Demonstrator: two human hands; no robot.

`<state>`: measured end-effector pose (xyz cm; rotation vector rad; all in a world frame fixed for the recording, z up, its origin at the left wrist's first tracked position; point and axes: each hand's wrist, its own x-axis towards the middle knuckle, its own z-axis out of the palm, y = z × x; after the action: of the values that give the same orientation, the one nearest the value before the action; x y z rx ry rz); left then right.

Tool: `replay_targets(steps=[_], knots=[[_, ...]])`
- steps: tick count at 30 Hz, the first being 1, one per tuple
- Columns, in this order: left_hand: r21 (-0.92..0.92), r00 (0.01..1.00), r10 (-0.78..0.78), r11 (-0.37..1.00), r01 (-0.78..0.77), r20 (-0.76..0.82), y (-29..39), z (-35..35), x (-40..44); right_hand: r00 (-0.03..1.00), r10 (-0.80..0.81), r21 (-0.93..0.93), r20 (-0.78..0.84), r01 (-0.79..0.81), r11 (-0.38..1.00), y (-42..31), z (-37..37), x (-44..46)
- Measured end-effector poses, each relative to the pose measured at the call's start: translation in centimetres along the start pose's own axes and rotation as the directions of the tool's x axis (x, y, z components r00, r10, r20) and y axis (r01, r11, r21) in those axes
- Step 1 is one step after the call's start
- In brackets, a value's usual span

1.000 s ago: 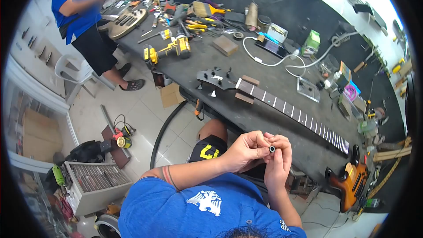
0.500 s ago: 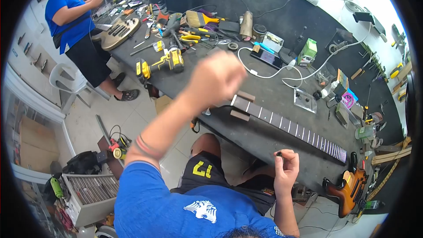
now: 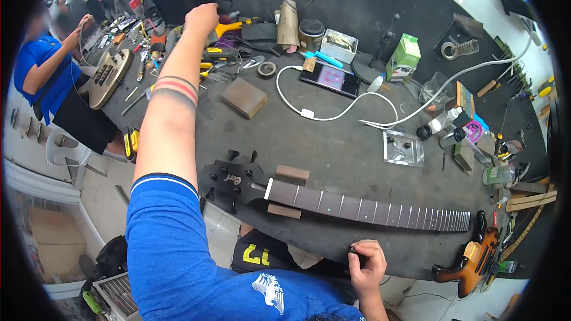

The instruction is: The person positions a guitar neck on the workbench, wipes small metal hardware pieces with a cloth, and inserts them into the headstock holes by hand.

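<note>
My left hand reaches across the bench to the tool pile, fingers curled down near an orange-handled brush. Whatever those fingers grip, if anything, is hidden. Close to the bench's front edge, my right hand pinches a small black round part between thumb and fingers. Between the hands lies a guitar neck with a dark fretted fingerboard. Its black headstock carries several black tuning pegs. Two wooden blocks flank the neck by the nut.
A phone with a white cable, a clear plastic bag of small parts and a brown block lie on the bench. A sunburst guitar body is at the right. A co-worker in a blue shirt stands far left near another guitar body.
My left hand has moved left and farther back into the tool pile, uncovering the headstock. My right hand still pinches the black part. The view has shifted right.
</note>
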<state>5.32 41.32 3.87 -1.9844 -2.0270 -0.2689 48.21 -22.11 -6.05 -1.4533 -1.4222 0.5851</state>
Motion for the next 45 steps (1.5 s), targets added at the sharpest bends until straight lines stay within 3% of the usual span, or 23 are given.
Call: replay_targets(steps=[3,6,8,10,13,14,15,17,18,20,24,26,27,29,31,33,35,37,39,41,43,44,45], knots=[[0.122,0.998,-0.011,0.992,0.003,0.061,-0.1,0.5,1.6,1.0,0.012,0.003,0.013,-0.012,1.0,-0.2,-0.2,0.4],[-0.031,1.0,-0.01,0.999,0.01,-0.011,-0.3,-0.2,1.7,0.999,0.027,0.038,0.034,-0.028,0.999,-0.4,-0.2,0.4],[-0.313,0.951,-0.236,0.935,0.167,-0.198,-0.2,-1.4,2.6,0.999,0.037,0.072,0.02,-0.038,0.997,-0.5,-0.2,0.7],[-0.564,0.847,-0.445,0.795,0.224,-0.291,-0.2,-3.8,3.6,0.998,0.064,0.124,0.01,-0.065,0.99,-0.6,-0.2,0.5],[-0.793,0.77,-0.577,0.587,0.16,-0.272,-2.3,-8.8,4.8,1.0,0.013,0.16,0.022,-0.016,0.987,-0.3,-0.7,0.4],[-0.779,0.712,-0.599,0.616,0.118,-0.366,-2.8,-10.2,4.9,0.999,0.044,0.194,-0.014,-0.04,0.98,-0.5,-0.4,0.4],[-0.859,0.729,-0.608,0.509,0.054,-0.315,-3.1,-11.9,4.5,0.999,0.035,0.214,-0.019,-0.03,0.976,-0.5,-0.4,0.3],[-0.963,0.775,-0.595,0.26,-0.065,-0.213,-4.2,-14.9,2.6,0.999,0.021,0.25,-0.026,-0.014,0.968,-0.1,-0.6,0.0],[-0.996,0.837,-0.541,0.035,-0.08,-0.086,-1.6,-19.5,-2.6,1.0,0.02,0.244,-0.019,-0.015,0.97,-0.2,-0.6,-0.1],[-0.938,0.968,-0.248,-0.327,-0.11,-0.027,-4.1,-21.6,-5.6,1.0,0.017,0.224,0.002,-0.017,0.975,-0.5,-0.7,-0.1],[-0.843,0.977,-0.11,-0.494,-0.212,-0.181,-5.9,-26.7,-17.3,0.995,-0.064,0.212,0.075,0.047,0.976,0.0,-0.5,-0.2],[-0.797,0.971,-0.122,-0.555,-0.237,-0.204,-6.7,-28.0,-22.6,0.975,-0.173,0.199,0.143,0.143,0.97,-3.5,0.1,1.2],[-0.829,0.985,-0.111,-0.534,-0.168,-0.128,-5.8,-29.5,-27.3,0.96,-0.22,0.191,0.176,0.186,0.964,-5.6,0.5,2.1],[-0.782,0.977,-0.138,-0.587,-0.211,-0.16,-4.9,-29.7,-33.6,0.866,-0.443,0.254,0.232,0.386,0.887,-10.1,2.6,3.6],[-0.746,0.97,-0.146,-0.619,-0.243,-0.195,-2.8,-29.8,-41.7,0.802,-0.313,0.536,0.509,-0.011,0.844,-14.9,4.7,3.5],[-0.723,0.97,-0.06,-0.656,-0.215,-0.235,-0.7,-29.3,-49.2,0.686,-0.311,0.711,0.658,-0.43,0.556,-18.0,7.4,2.2],[-0.747,0.983,-0.097,-0.639,-0.184,-0.158,0.4,-27.2,-55.4,0.625,-0.406,0.745,0.667,-0.572,0.344,-17.5,9.6,0.6],[-0.744,0.997,0.02,-0.668,-0.037,-0.068,0.5,-25.7,-60.7,0.661,-0.269,0.711,0.701,-0.617,0.337,-16.6,9.2,-1.3],[-0.801,0.995,-0.061,-0.598,0.03,0.083,0.3,-25.1,-64.3,0.689,-0.213,0.714,0.693,-0.613,0.339,-16.0,8.6,-2.6],[-0.804,0.961,-0.137,-0.583,0.117,0.239,-0.3,-24.6,-66.5,0.712,-0.224,0.697,0.666,-0.487,0.527,-12.4,7.7,-3.2],[-0.756,0.895,-0.196,-0.623,0.202,0.4,-1.6,-24.1,-67.4,0.701,-0.296,0.742,0.649,-0.497,0.45,-12.4,6.2,-3.3],[-0.616,0.949,0.198,-0.724,0.311,0.246,-5.9,-20.9,-68.1,0.711,-0.261,0.742,0.653,-0.53,0.41,-11.7,5.4,-3.1],[-0.619,0.93,0.132,-0.713,0.33,0.344,-5.9,-18.8,-68.1,0.72,-0.225,0.742,0.656,-0.561,0.368,-11.2,4.9,-2.7]])
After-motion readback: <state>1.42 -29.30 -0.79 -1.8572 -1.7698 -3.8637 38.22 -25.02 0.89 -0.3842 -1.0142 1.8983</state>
